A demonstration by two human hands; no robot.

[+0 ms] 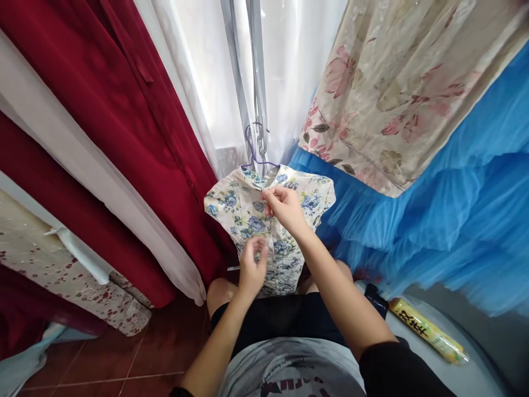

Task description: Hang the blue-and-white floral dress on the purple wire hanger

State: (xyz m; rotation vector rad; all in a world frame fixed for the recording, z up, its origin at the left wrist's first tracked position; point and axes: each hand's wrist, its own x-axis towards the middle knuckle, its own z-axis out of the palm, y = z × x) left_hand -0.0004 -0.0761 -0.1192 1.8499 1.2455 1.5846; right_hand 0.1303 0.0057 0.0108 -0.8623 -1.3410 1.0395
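A small white dress with blue flowers (239, 207) hangs from a purple hanger (251, 151) on a metal stand in front of me. My right hand (283, 207) pinches the dress front just below the collar. My left hand (253, 267) is lower down, fingers curled at the dress's front near the waist, slightly blurred. The skirt part of the dress falls between my knees.
Dark red garments (124, 110) and a white one hang at the left. A beige floral dress (405, 82) and a blue tulle skirt (454, 220) hang at the right. A yellow-labelled roll (427, 331) and a dark object (376, 299) lie beside my right thigh. Red tile floor (136, 353) below.
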